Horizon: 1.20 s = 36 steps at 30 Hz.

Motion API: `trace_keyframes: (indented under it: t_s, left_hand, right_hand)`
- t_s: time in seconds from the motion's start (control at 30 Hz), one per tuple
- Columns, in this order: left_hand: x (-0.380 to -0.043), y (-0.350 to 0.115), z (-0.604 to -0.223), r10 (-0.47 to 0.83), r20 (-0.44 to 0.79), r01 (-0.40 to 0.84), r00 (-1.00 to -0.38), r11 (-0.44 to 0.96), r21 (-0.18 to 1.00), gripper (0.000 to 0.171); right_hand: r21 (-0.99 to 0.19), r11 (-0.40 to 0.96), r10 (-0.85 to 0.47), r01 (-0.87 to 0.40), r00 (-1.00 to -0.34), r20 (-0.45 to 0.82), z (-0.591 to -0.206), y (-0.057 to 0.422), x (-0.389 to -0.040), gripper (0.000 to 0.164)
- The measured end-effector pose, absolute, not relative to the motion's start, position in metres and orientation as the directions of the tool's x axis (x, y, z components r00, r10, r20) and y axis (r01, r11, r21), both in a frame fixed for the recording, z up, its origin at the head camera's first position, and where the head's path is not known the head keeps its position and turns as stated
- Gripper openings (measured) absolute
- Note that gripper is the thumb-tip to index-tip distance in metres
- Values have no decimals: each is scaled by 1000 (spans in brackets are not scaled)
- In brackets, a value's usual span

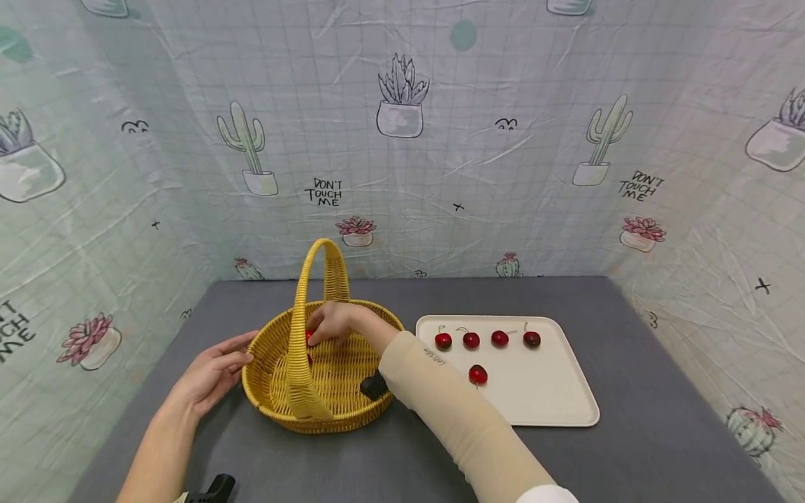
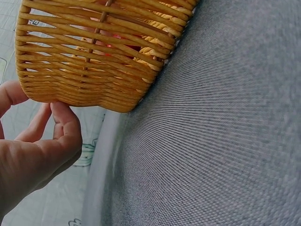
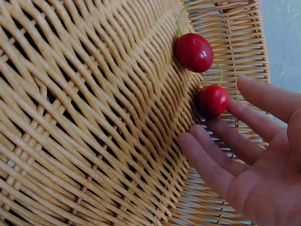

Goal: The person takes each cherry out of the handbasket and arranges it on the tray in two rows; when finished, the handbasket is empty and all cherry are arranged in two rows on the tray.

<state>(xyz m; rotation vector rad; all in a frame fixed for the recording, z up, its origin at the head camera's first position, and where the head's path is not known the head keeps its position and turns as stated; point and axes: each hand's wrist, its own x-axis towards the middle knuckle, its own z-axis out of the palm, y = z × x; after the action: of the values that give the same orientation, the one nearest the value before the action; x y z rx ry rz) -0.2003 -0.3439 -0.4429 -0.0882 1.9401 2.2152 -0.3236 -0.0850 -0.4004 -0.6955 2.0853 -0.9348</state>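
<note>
A yellow wicker basket [image 1: 346,417] with a tall arched handle stands left of centre. My left hand [image 1: 216,370] holds its left rim lightly, curled fingertips against the woven outer wall in the left wrist view. My right hand [image 1: 333,321] reaches inside, past the handle. In the right wrist view, its fingers [image 3: 207,160] are spread around a red cherry [image 3: 213,101], the thumb standing away from the fruit. A second cherry [image 3: 194,52] with a green stem lies just beside it on the woven bottom.
Right of the basket, a cream tray [image 1: 553,402] bears several dark red cherries [image 1: 499,339], most in a row near its far edge. My right forearm crosses over the tray's near left corner. A grey cloth [image 1: 629,391] covers the table, with a printed curtain [image 1: 465,161] behind.
</note>
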Motion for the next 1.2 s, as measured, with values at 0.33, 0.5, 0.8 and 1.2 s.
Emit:
trace_keyframes:
  t_s: [0.33,0.5,0.8,1.2]
  left_hand:
    - [-201,-343,-443,101,-174,-186,-980,-123,975,71]
    - [-201,-343,-444,97,-177,-187,-980,-114,976,69]
    - [-202,-342,-444,100,-172,-182,-980,-109,977,71]
    - [-202,-343,-445,102,-155,-166,-983,-112,980,63]
  right_hand:
    - [-784,593,-730,-184,-535,-426,-407,-99,-322,42]
    - [-761,589,-745,-273,-548,-380,-411,-101,-320,27]
    - [-744,595,-732,-304,-587,-346,-417,-104,-320,32]
    - [-701,627,-715,-341,-610,-343,-415,-102,-321,10]
